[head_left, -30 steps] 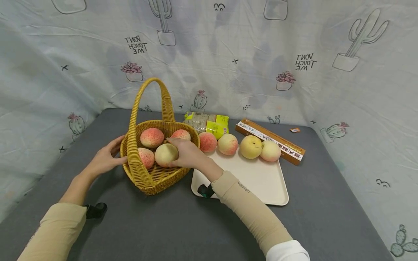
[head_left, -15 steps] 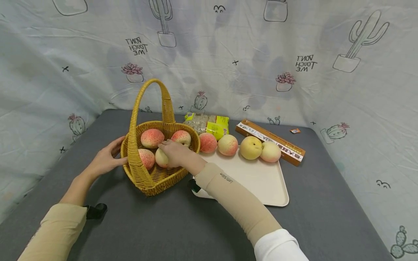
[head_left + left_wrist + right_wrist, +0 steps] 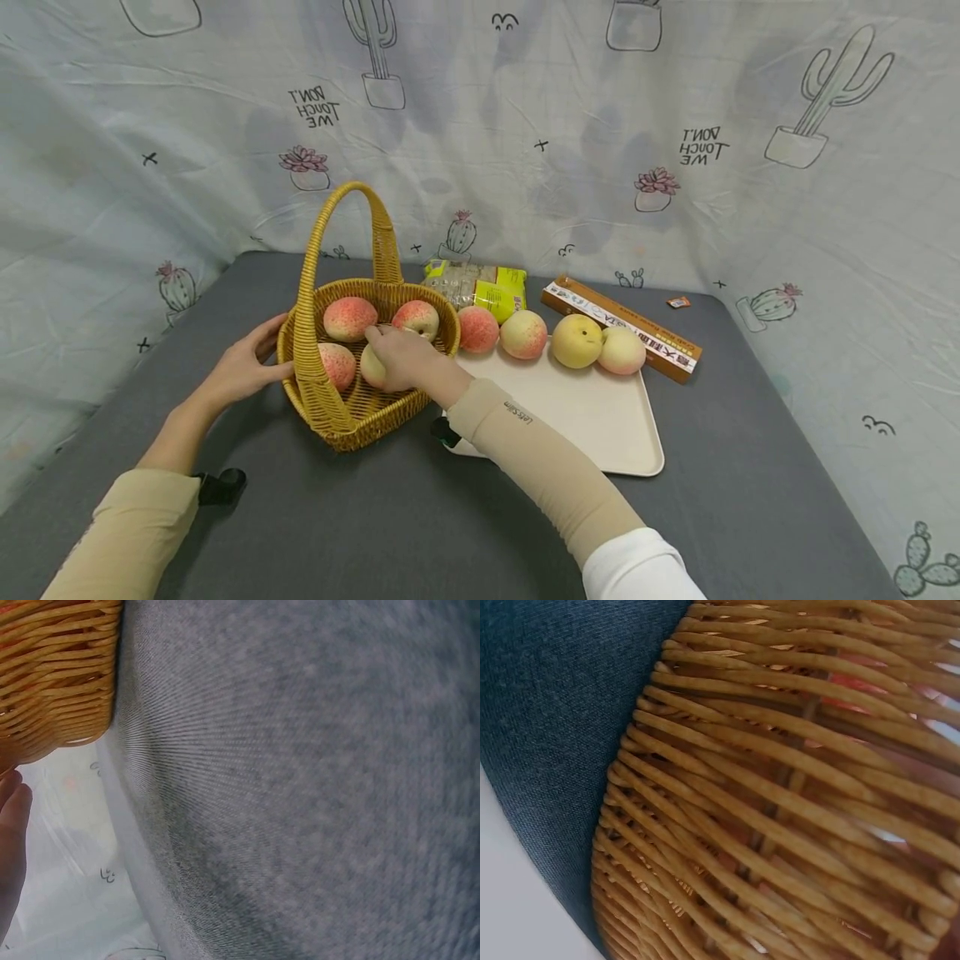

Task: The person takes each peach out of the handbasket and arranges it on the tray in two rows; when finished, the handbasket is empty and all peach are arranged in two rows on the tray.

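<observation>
A golden wicker basket (image 3: pixel 397 406) with a tall arched handle stands left of the middle in the head view. Inside it my right hand (image 3: pixel 408 357) grips a pale peach (image 3: pixel 372 367), covering much of it. Three redder peaches surround it: one at the back left (image 3: pixel 350 319), one at the front left (image 3: pixel 337 365) and one at the back right (image 3: pixel 416 317). My left hand (image 3: pixel 246 367) rests against the basket's outer left side, thumb and fingers spread. Straight fingers (image 3: pixel 16 810) touch the wicker in the left wrist view. Basket wall (image 3: pixel 780 795) fills most of the right wrist view.
A cream tray (image 3: pixel 570 417) lies right of the basket. Along its back edge sit a red peach (image 3: pixel 478 329), a pale peach (image 3: pixel 523 335), a yellow fruit (image 3: pixel 576 342) and another peach (image 3: pixel 622 350). Behind are a yellow-green bag (image 3: pixel 480 285), a long brown box (image 3: pixel 622 325) and a small orange packet (image 3: pixel 678 302).
My right hand has shifted left and further over the pale peach, then edged slightly back. The back-right peach shows more fully now. My left hand and the basket have stayed put.
</observation>
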A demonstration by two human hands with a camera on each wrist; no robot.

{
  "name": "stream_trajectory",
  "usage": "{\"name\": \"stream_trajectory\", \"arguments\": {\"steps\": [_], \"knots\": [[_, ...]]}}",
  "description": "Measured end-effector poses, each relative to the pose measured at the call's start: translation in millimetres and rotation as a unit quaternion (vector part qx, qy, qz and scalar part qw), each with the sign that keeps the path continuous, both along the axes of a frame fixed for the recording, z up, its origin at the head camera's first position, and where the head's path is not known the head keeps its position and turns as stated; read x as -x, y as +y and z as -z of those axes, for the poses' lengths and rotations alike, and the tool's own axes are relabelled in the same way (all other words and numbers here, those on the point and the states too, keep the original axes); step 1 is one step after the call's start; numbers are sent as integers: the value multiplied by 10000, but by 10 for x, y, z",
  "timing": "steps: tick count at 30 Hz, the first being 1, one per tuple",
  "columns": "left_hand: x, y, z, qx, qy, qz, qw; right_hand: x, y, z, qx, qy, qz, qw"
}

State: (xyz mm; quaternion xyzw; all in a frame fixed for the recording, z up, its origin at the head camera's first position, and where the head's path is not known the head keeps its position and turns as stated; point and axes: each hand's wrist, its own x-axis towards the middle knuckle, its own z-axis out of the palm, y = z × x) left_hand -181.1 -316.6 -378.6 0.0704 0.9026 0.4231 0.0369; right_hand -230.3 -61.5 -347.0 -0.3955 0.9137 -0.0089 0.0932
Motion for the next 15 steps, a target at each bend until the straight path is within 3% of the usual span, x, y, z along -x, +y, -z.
{"name": "stream_trajectory", "arguments": {"steps": [8, 15], "knots": [[-2, -5, -5, 7, -5, 24, 10000, -68, -26, -31, -724, 487, 269, 9958], [-9, -5, -7, -18, 35, 27, 10000, -82, 18, -59, -693, 490, 186, 9962]]}}
